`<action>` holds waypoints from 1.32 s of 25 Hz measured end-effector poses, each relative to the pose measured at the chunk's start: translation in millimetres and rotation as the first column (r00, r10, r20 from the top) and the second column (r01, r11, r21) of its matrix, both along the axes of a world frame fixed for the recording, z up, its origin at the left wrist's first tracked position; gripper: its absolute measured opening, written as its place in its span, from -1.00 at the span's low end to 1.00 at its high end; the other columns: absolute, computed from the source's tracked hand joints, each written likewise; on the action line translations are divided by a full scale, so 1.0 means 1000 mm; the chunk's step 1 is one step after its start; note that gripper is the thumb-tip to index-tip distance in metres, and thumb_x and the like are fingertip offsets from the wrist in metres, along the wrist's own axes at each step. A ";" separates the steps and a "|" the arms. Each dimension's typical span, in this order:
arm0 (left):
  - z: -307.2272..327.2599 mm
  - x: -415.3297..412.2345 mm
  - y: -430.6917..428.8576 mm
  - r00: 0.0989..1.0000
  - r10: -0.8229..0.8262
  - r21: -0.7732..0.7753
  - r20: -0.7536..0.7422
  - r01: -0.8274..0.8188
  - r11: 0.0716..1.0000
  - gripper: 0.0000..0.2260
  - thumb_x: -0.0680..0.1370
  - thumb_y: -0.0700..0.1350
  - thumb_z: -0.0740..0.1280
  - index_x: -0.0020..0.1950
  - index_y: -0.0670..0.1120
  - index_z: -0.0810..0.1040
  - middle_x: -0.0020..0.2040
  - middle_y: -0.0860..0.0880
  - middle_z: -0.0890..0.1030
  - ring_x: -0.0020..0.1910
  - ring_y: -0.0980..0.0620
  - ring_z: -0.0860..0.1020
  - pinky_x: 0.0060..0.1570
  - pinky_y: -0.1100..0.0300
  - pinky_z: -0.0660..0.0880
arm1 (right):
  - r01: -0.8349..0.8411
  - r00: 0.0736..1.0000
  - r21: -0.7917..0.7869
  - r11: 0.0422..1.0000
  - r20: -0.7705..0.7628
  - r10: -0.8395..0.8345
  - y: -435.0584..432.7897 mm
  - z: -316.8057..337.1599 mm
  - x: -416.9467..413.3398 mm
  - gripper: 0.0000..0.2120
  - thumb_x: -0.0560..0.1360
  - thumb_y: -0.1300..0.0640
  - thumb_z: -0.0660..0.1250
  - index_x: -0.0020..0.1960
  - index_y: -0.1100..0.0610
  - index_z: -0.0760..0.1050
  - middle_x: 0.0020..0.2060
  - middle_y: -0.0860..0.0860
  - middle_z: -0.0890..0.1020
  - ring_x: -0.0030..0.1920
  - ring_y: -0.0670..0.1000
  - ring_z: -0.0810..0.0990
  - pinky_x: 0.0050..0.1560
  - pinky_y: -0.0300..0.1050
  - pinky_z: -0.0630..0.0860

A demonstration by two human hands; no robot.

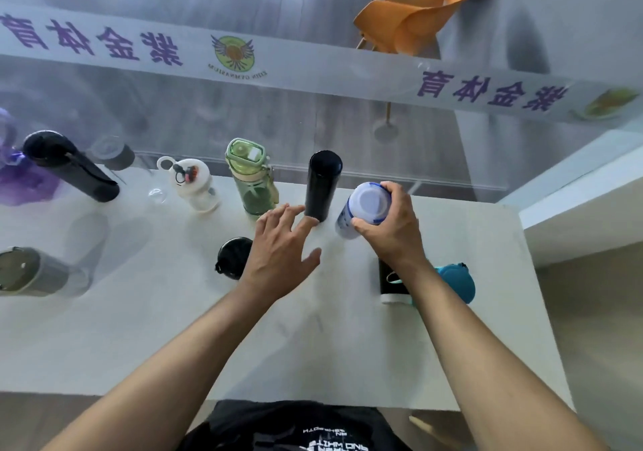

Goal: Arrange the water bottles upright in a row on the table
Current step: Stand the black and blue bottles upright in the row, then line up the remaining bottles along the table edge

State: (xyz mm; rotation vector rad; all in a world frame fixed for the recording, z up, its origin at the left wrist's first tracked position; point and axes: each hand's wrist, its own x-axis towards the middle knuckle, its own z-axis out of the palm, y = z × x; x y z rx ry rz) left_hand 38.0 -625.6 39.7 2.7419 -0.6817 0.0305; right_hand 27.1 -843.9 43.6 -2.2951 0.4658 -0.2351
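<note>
A row had taken shape along the far edge of the surface (139,311): a black flask (71,167), a white cartoon bottle (191,182), a green handled bottle (252,179) and a black tumbler (323,186), all upright. The right hand (389,227) had its grip wrapped around a white bottle with blue print (365,207) just beside the tumbler. The left hand (282,245) hovered open, fingers spread, holding nothing. Probably still unplaced were a black-lidded bottle (233,257), a teal bottle (457,281) and a grey cup (31,271).
</note>
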 end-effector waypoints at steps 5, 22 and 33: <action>-0.014 -0.023 -0.054 0.993 0.072 0.094 -0.098 -0.063 0.994 -0.59 0.48 0.14 0.33 0.28 0.03 0.49 0.38 -0.09 0.46 0.41 -0.19 0.35 0.33 -0.12 0.31 | -0.113 0.994 0.011 0.994 -0.012 0.113 -0.054 -0.002 0.034 -0.30 0.29 -0.02 0.57 0.34 0.04 0.36 0.17 -0.08 0.48 0.15 0.05 0.52 0.21 0.15 0.50; -0.023 -0.012 -0.092 0.966 0.212 0.093 -0.148 -0.199 0.975 -0.63 0.46 0.00 0.33 0.27 0.00 0.51 0.32 -0.06 0.51 0.36 -0.16 0.39 0.29 -0.05 0.30 | -0.228 0.956 -0.026 0.973 -0.197 0.218 -0.090 -0.034 0.066 -0.23 0.26 -0.06 0.62 0.37 0.00 0.34 0.25 0.00 0.50 0.25 0.08 0.53 0.27 0.11 0.47; -0.017 0.030 -0.124 0.999 0.040 -0.071 -0.035 -0.042 0.997 -0.60 0.48 -0.11 0.27 0.33 -0.03 0.47 0.33 -0.04 0.49 0.19 -0.17 0.46 0.17 -0.08 0.44 | -0.145 0.653 0.013 0.989 -0.750 0.106 -0.144 -0.042 0.058 0.00 0.33 -0.22 0.55 0.56 0.13 0.14 0.47 0.19 0.31 0.42 0.22 0.42 0.41 0.14 0.37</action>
